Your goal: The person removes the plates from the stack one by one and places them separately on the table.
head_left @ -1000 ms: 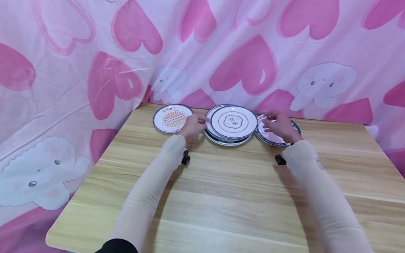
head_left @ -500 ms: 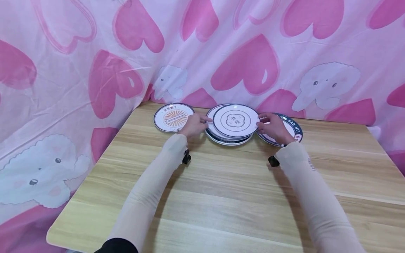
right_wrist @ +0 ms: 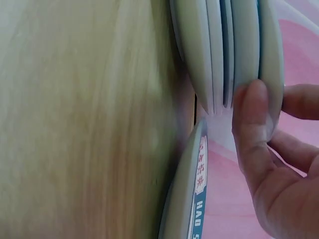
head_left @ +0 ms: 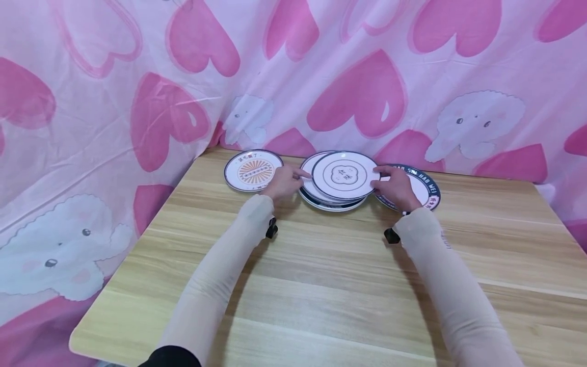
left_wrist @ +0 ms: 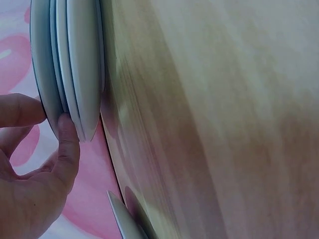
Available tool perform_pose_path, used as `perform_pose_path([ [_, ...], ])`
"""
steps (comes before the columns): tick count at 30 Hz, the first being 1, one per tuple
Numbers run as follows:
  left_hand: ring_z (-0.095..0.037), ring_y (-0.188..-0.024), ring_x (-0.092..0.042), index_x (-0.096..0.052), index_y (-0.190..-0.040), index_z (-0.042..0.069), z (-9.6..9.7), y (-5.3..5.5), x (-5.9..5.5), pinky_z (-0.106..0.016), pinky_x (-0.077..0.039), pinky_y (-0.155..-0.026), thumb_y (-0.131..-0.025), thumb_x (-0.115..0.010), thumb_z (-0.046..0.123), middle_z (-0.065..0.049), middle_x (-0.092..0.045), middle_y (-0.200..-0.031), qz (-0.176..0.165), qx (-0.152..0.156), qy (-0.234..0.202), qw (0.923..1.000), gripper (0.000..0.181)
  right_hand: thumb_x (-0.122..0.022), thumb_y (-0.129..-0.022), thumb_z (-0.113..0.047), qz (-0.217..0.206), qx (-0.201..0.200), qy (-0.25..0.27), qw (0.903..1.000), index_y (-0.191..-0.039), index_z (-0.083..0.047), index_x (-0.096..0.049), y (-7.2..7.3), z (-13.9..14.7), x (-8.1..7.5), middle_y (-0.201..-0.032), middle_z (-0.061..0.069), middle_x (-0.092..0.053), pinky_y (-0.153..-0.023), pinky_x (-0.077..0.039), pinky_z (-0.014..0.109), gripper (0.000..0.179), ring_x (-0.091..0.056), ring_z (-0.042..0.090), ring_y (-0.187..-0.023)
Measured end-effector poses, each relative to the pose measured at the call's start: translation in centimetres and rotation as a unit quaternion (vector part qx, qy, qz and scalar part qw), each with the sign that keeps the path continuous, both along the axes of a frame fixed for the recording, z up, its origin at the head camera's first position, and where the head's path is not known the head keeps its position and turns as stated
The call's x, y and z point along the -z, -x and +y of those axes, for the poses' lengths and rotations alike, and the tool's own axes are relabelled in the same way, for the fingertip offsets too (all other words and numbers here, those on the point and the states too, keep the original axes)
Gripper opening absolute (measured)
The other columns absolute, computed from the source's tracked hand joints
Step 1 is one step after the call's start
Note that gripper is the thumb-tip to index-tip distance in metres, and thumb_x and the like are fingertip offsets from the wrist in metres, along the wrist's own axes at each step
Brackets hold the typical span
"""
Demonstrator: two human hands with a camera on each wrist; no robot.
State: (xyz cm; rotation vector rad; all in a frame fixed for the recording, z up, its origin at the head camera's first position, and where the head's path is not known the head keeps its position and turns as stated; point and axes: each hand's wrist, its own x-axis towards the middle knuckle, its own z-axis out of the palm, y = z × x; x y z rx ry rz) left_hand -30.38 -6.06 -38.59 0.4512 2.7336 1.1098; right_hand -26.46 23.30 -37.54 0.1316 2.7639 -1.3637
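A stack of several white plates (head_left: 326, 203) stands at the back of the table, its top plate (head_left: 345, 176) offset to the right and printed with a flower-shaped outline. My left hand (head_left: 282, 183) pinches the left rim of the top plate, with the thumb below and a finger above, as the left wrist view shows. On the opposite side my right hand (head_left: 398, 188) pinches the same plate's right rim, thumb (right_wrist: 255, 102) underneath. Part of the right plate (head_left: 427, 184), dark-rimmed with lettering, is hidden behind that hand. Left of the stack lies a plate with an orange ray pattern (head_left: 247, 171).
The wooden table (head_left: 312, 285) extends from the plates toward me. A pink and white heart-print cloth (head_left: 293, 86) hangs right behind the plates and along the left side.
My right hand has come left from above the dark-rimmed plate and taken hold of the top plate's rim. The top plate has shifted slightly right on the stack. My left hand stays at its rim.
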Motion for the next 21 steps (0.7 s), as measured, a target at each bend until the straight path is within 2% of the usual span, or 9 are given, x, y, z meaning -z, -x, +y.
perform_pose_path([
  [3,-0.008,-0.054,-0.048,-0.068,-0.11,0.024,0.01,-0.05,-0.04,-0.022,-0.045,-0.053,-0.085,-0.053,0.012,-0.007,-0.069,-0.096,0.006,0.001,0.006,1.0,0.031,-0.058,-0.086,-0.01,-0.003,0.015,0.0,0.9999,-0.135,-0.007,-0.045,-0.09,-0.26,-0.11,-0.13,0.019,-0.046,-0.07,-0.057,0.025,0.051,-0.059,0.021,-0.088],
  [6,-0.012,-0.079,-0.06,-0.068,-0.111,0.021,0.02,-0.07,-0.07,-0.026,-0.051,-0.073,-0.085,-0.055,0.013,-0.007,-0.068,-0.109,0.019,0.003,0.015,0.9997,0.029,-0.056,-0.086,-0.007,-0.01,0.023,0.012,0.9996,-0.136,-0.008,-0.044,-0.22,-0.38,-0.3,-0.132,0.019,-0.045,-0.072,-0.058,0.029,0.052,-0.058,0.025,-0.093],
  [8,-0.015,-0.099,-0.06,-0.068,-0.11,0.018,0.06,-0.11,-0.07,-0.029,-0.05,-0.089,-0.086,-0.056,0.014,-0.005,-0.065,-0.119,0.025,0.002,0.019,0.9995,0.028,-0.055,-0.086,-0.005,-0.016,0.024,0.02,0.9994,-0.137,-0.008,-0.043,-0.35,-0.32,-0.39,-0.133,0.02,-0.043,-0.073,-0.058,0.031,0.053,-0.059,0.027,-0.093],
  [10,-0.018,-0.11,-0.058,-0.067,-0.11,0.017,0.08,-0.11,-0.13,-0.031,-0.047,-0.097,-0.086,-0.057,0.015,-0.006,-0.063,-0.122,0.026,0.0,0.021,0.9995,0.027,-0.053,-0.086,-0.003,-0.018,0.025,0.029,0.9991,-0.138,-0.008,-0.041,-0.47,-0.22,-0.5,-0.134,0.02,-0.042,-0.075,-0.058,0.034,0.054,-0.06,0.027,-0.092],
  [15,-0.019,-0.112,-0.057,-0.067,-0.111,0.017,0.09,-0.14,-0.28,-0.033,-0.046,-0.099,-0.086,-0.056,0.015,-0.006,-0.062,-0.124,0.013,-0.004,0.013,0.9998,0.027,-0.053,-0.087,-0.003,-0.015,0.027,0.035,0.9989,-0.139,-0.008,-0.04,-0.7,0.04,-0.65,-0.13,0.021,-0.042,-0.075,-0.058,0.036,0.054,-0.061,0.023,-0.082],
  [21,-0.018,-0.113,-0.056,-0.067,-0.11,0.017,0.04,-0.04,-0.11,-0.033,-0.045,-0.099,-0.086,-0.057,0.016,-0.005,-0.062,-0.124,0.009,-0.009,0.013,0.9998,0.026,-0.054,-0.088,-0.002,-0.021,0.03,0.074,0.9966,-0.14,-0.009,-0.039,-0.92,0.47,-0.6,-0.128,0.02,-0.04,-0.075,-0.058,0.035,0.055,-0.062,0.018,-0.077],
])
